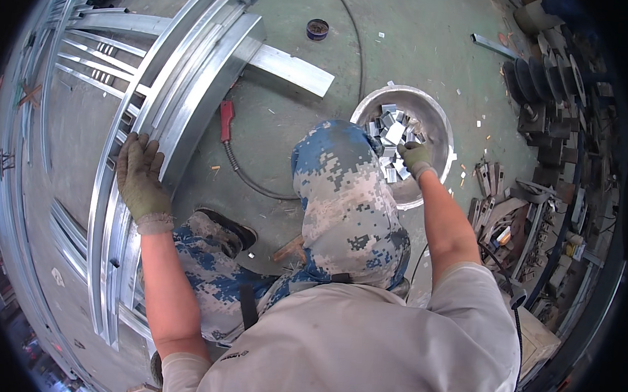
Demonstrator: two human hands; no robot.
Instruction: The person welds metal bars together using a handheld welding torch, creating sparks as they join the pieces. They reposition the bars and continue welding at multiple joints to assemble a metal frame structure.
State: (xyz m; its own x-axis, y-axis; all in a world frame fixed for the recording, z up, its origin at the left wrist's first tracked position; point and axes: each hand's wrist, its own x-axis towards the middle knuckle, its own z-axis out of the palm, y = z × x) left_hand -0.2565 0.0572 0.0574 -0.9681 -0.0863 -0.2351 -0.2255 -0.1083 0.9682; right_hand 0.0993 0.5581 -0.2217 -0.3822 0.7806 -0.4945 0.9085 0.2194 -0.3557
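Note:
My left hand (pixel 144 180), in an olive work glove with a grey cuff, rests on a bundle of long silvery metal channels (pixel 199 90) to my left. Its fingers are stretched out along the metal, not wrapped round it. To the right, a round steel bowl (pixel 442 124) sits on the floor, holding a heap of small cut metal pieces (pixel 395 133). Over the right side of that heap is my right hand (pixel 415 159), gloved the same way. Its fingers are curled closed, and what they hold, if anything, is hidden.
A red-handled tool (pixel 226 119) on a cable lies between the channels and my camouflage-clad knee (pixel 353 198). One wide metal piece (pixel 292 68) juts right from the bundle. Farther off stands a small round tin (pixel 317 30). Racks of metal parts (pixel 544 137) line the right side.

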